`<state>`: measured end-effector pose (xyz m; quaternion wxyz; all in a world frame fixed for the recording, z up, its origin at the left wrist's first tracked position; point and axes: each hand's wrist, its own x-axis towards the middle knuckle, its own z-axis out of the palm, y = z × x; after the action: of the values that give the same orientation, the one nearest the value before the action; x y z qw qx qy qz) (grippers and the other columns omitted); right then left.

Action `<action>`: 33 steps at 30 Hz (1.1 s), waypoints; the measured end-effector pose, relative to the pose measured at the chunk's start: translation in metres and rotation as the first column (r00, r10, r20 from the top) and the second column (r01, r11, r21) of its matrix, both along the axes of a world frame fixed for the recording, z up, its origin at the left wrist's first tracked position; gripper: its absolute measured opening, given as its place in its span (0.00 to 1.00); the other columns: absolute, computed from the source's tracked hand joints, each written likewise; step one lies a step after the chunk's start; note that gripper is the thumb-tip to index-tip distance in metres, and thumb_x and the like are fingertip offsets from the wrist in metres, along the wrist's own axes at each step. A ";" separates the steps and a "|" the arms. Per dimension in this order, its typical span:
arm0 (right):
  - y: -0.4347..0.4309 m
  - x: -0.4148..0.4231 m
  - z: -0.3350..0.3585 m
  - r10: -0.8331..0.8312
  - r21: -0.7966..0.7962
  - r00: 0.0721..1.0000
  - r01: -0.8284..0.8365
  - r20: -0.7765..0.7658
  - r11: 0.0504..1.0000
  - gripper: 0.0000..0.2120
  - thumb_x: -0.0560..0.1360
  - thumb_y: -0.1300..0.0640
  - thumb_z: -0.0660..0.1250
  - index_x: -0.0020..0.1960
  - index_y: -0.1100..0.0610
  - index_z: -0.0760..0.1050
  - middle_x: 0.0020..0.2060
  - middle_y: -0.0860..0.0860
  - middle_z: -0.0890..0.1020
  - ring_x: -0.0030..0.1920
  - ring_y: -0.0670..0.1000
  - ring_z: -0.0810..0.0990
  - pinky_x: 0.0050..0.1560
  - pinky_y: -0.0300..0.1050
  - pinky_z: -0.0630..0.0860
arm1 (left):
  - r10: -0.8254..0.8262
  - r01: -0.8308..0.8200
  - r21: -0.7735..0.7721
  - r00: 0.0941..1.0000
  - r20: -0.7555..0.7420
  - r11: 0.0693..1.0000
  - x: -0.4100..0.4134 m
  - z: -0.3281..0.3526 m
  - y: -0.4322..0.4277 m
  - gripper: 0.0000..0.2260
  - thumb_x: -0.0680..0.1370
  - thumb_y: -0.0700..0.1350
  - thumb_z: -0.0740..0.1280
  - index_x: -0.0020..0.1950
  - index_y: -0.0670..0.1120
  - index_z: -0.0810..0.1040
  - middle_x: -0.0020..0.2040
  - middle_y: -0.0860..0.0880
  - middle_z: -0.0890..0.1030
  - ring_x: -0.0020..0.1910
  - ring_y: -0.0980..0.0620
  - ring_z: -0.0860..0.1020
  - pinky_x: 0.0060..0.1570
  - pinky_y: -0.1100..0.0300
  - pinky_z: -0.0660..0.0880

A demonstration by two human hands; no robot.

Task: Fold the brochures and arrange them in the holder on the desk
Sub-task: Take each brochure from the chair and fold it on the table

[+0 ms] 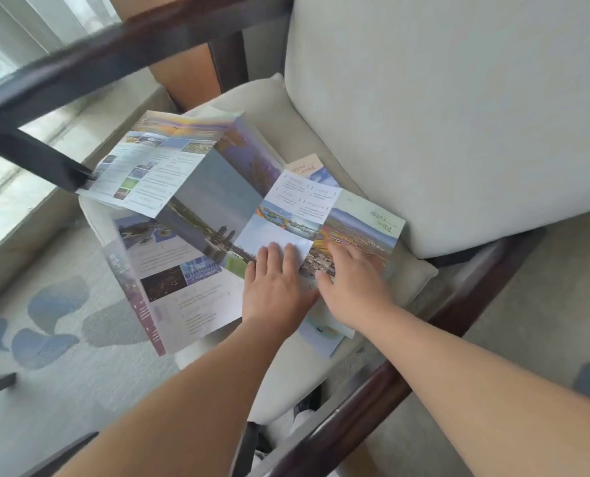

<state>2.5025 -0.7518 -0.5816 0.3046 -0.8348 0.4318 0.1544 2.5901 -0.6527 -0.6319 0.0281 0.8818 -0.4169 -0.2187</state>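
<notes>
I look down on the cream fabric seat cushion [286, 111] of a dark-framed chair, where the large glossy unfolded brochure with landscape photos [211, 194] lies spread out. Both hands sit on the end of it nearest the cushion's front edge. The left hand [276, 287] lies flat on a white flap, its fingers [274, 256] straight and close together. The right hand [353, 284] lies just beside it, palm down on the cover panel; it is blurred, but its fingers look loosely spread and pinch nothing. From the hands the sheet's long axis runs away across the cushion toward the dark wooden armrest [45, 156], and its far panels tent up along a crease. I judge the next fold has to bring those far panels back, and the left hand is nearer them. A second open brochure [183, 297] overhangs the cushion's front. No holder is in view.
</notes>
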 end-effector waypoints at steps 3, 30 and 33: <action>-0.003 0.001 -0.002 -0.024 0.024 1.000 0.024 0.020 0.999 0.28 0.80 0.49 0.59 0.78 0.55 0.57 0.76 0.52 0.61 0.76 0.51 0.57 0.73 0.47 0.57 | 0.033 -0.033 -0.007 0.999 -0.021 0.999 -0.005 -0.005 -0.006 0.35 0.72 0.64 0.41 0.72 0.46 0.58 0.70 0.46 0.65 0.70 0.45 0.62 0.65 0.49 0.66; -0.036 0.029 0.105 -0.502 0.115 0.862 0.492 0.072 0.863 0.17 0.75 0.63 0.56 0.62 0.57 0.73 0.59 0.56 0.79 0.57 0.60 0.78 0.56 0.51 0.76 | 0.024 -0.190 -0.395 0.921 -0.388 0.899 -0.007 0.134 0.002 0.11 0.77 0.50 0.53 0.52 0.51 0.73 0.43 0.52 0.79 0.43 0.50 0.74 0.43 0.52 0.72; -0.045 0.016 0.119 -0.474 0.080 0.878 0.469 0.066 0.880 0.16 0.76 0.62 0.56 0.62 0.58 0.71 0.58 0.56 0.78 0.54 0.61 0.77 0.51 0.51 0.76 | 0.134 -0.232 -0.357 0.951 -0.279 0.905 0.010 0.128 0.011 0.18 0.78 0.43 0.59 0.68 0.49 0.72 0.62 0.49 0.79 0.60 0.48 0.75 0.57 0.54 0.72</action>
<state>2.5187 -0.7965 -0.4626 0.3764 -0.7004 0.6040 0.0537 2.5998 -0.6421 -0.5043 0.2732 0.8601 -0.3595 -0.2374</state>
